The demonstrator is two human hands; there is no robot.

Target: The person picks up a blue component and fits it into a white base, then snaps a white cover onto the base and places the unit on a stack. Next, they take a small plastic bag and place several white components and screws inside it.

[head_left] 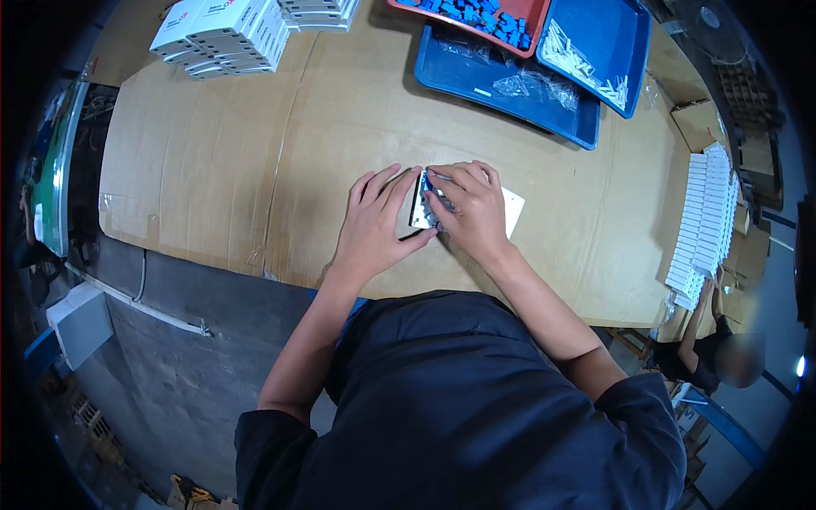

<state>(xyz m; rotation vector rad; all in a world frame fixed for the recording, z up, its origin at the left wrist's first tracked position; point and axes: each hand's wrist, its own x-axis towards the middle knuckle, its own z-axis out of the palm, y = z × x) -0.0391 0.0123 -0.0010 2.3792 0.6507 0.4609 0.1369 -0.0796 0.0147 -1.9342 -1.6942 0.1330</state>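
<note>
Both my hands meet at the middle of a cardboard-covered table (212, 161). My left hand (374, 225) lies flat with fingers spread, its thumb and fingertips pressing the left edge of a small white box (512, 208). My right hand (472, 208) is curled over the box's open end, fingers pushing a clear plastic packet with a blue part (427, 200) into it. Most of the box is hidden under my right hand.
Stacks of white boxes (225, 34) stand at the far left. A red tray (489, 17) of blue parts and two blue trays (510, 85) with white parts and clear bags sit far centre-right. Rows of white boxes (705, 221) line the right edge, where another person (705, 340) works.
</note>
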